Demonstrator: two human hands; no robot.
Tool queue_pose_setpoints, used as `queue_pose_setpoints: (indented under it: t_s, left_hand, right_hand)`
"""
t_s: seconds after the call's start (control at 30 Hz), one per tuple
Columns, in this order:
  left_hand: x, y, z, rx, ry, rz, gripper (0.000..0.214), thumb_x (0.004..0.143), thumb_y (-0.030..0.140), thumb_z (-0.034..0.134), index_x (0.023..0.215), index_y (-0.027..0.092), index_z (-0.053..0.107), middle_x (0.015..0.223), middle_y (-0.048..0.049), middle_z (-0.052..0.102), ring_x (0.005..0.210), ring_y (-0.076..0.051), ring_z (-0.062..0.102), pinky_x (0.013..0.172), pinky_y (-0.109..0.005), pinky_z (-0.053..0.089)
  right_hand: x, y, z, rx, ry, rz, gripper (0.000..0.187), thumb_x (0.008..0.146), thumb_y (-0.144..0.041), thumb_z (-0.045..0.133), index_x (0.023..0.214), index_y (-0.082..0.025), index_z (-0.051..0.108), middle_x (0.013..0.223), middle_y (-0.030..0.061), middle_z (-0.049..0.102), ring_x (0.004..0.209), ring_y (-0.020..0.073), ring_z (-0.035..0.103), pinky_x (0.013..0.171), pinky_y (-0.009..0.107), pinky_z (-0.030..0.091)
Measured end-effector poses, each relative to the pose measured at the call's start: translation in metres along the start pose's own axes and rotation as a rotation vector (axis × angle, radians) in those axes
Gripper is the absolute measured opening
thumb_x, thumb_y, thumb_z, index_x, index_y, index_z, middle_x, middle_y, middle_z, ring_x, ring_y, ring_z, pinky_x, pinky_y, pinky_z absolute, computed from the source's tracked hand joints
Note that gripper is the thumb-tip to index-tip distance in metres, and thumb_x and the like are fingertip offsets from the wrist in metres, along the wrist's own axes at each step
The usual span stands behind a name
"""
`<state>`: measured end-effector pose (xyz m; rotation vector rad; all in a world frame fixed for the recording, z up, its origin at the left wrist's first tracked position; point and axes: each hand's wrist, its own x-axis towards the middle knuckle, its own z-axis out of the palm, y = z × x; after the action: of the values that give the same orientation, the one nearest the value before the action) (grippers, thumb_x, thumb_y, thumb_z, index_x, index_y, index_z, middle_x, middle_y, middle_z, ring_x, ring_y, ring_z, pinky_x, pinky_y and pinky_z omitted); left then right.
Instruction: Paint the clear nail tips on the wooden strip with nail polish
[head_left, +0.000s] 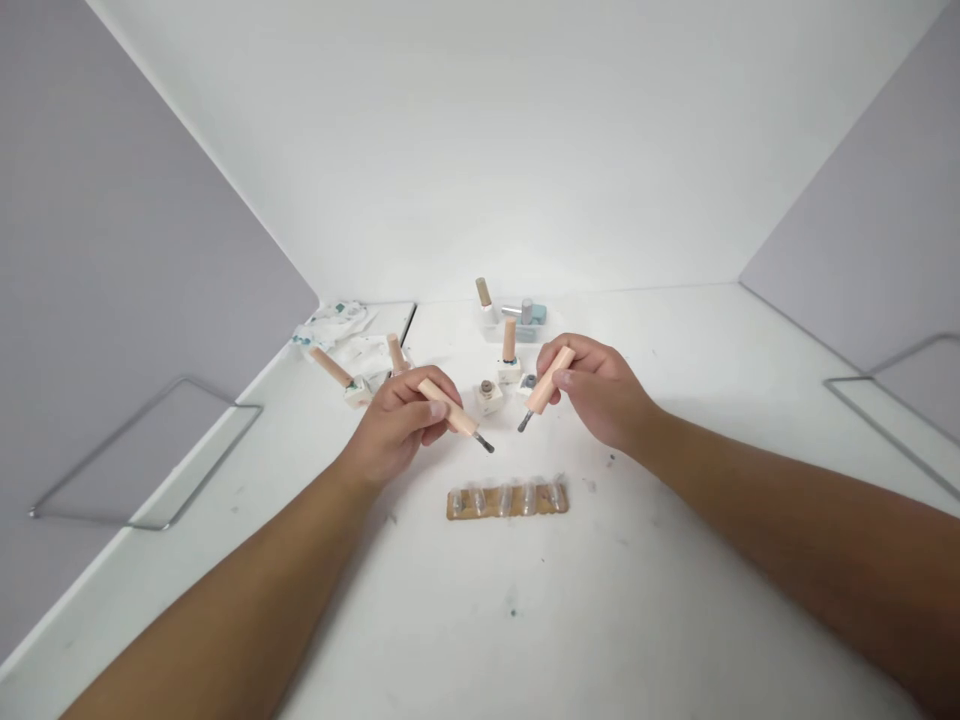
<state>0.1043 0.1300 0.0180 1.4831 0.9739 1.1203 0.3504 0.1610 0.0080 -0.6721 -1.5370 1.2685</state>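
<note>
My left hand (409,415) is closed on a nail polish brush (448,406) by its peach-coloured cap, its dark bristles slanting down to the right. A second nail polish brush (551,380) is pinched in my right hand (604,390), bristles angled down to the left. The two tips are close but apart, above a brown strip (495,508) that carries several clear false nails (529,498). Just behind the hands stand two uncapped polish bottles: one white bottle (489,400) in plain sight, the other bottle (527,383) partly hidden by the right-hand brush.
Capped bottles stand behind: one bottle (509,355) in the middle, one bottle (396,353) behind my left hand, one tilted bottle (341,375) at left. A clear tray (495,332) holds more bottles. Stained tissue (334,325) lies back left. Wire frames (210,455) flank the white table.
</note>
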Motion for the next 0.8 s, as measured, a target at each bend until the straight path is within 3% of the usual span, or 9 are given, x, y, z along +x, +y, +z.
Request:
queue_pose_setpoints:
  t_s: [0.13,0.23,0.4,0.57,0.8]
  left_hand:
    - [-0.003,0.009,-0.004,0.035,-0.223,-0.092,0.019,0.067,0.035,0.077,0.073,0.018,0.072,0.057,-0.0035,0.059,0.048,-0.013,0.046,0.047,-0.028,0.033]
    - [-0.001,0.011,-0.007,0.06,-0.346,-0.139,0.017,0.067,0.033,0.08,0.075,0.019,0.076,0.057,-0.0036,0.062,0.05,-0.015,0.051,0.049,-0.029,0.038]
    - [0.003,0.011,-0.009,0.124,-0.476,-0.156,0.02,0.074,0.037,0.077,0.078,0.017,0.074,0.057,-0.0033,0.066,0.047,-0.01,0.041,0.045,-0.025,0.033]
    - [0.005,0.015,-0.009,0.097,-0.563,-0.161,0.016,0.077,0.028,0.076,0.08,0.013,0.073,0.063,-0.0036,0.068,0.05,-0.006,0.04,0.046,-0.02,0.031]
    - [0.003,0.016,-0.007,0.114,-0.615,-0.238,0.009,0.08,0.025,0.073,0.082,0.015,0.072,0.064,-0.0017,0.067,0.052,-0.007,0.041,0.049,-0.02,0.034]
  right_hand:
    - [-0.007,-0.01,0.004,0.089,-0.3,0.075,0.005,0.081,-0.025,0.064,0.08,-0.02,0.064,0.07,-0.0011,0.057,0.059,0.0112,0.053,0.058,0.03,0.048]
    - [-0.009,-0.014,0.005,0.066,-0.406,0.103,0.004,0.083,-0.024,0.066,0.081,-0.02,0.065,0.072,-0.001,0.058,0.059,0.0104,0.054,0.057,0.028,0.048]
    - [-0.01,-0.015,0.006,-0.021,-0.488,0.12,0.001,0.084,-0.019,0.064,0.084,-0.019,0.065,0.076,-0.0007,0.061,0.061,0.0097,0.059,0.059,0.025,0.051]
    - [-0.011,-0.013,0.006,-0.131,-0.533,0.095,0.006,0.085,-0.023,0.065,0.087,-0.018,0.064,0.077,0.0001,0.065,0.066,0.0113,0.064,0.064,0.026,0.052]
    - [-0.013,-0.014,0.009,-0.338,-0.546,0.023,0.005,0.081,-0.019,0.062,0.085,-0.019,0.065,0.071,-0.0029,0.063,0.064,0.0106,0.058,0.059,0.026,0.044]
